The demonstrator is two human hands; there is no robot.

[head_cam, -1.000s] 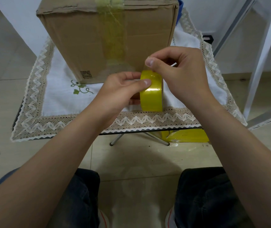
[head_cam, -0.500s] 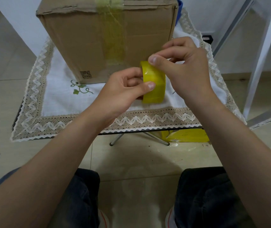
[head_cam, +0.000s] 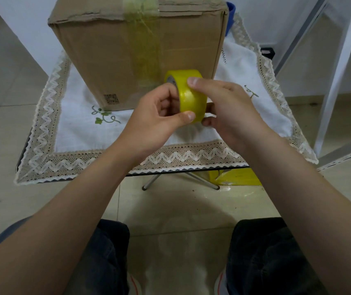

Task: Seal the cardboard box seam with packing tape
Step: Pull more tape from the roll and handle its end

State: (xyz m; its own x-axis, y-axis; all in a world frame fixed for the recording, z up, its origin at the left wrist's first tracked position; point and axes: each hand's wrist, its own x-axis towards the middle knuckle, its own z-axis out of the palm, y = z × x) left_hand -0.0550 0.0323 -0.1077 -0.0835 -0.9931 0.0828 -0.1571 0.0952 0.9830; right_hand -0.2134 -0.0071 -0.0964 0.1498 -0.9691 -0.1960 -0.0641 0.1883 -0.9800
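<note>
A brown cardboard box (head_cam: pixel 110 56) stands on a small table covered by a white lace-edged cloth (head_cam: pixel 80 124). A strip of yellowish tape (head_cam: pixel 146 45) runs down the box's front face from the top seam. In front of the box I hold a yellow roll of packing tape (head_cam: pixel 191 96) on edge with both hands. My left hand (head_cam: pixel 157 118) grips its left side, thumb pressed on the lower rim. My right hand (head_cam: pixel 227 107) grips the right side, index finger laid across the top of the roll.
A blue object (head_cam: pixel 231 15) shows behind the box's right corner. A yellow package (head_cam: pixel 238 176) lies on the tiled floor under the table by its metal legs (head_cam: pixel 202 180). A white metal frame (head_cam: pixel 336 77) stands at the right. My knees are at the bottom.
The roll has turned in my hands and dropped slightly. My right hand has come down from pinching above the roll to gripping its side, index finger on top.
</note>
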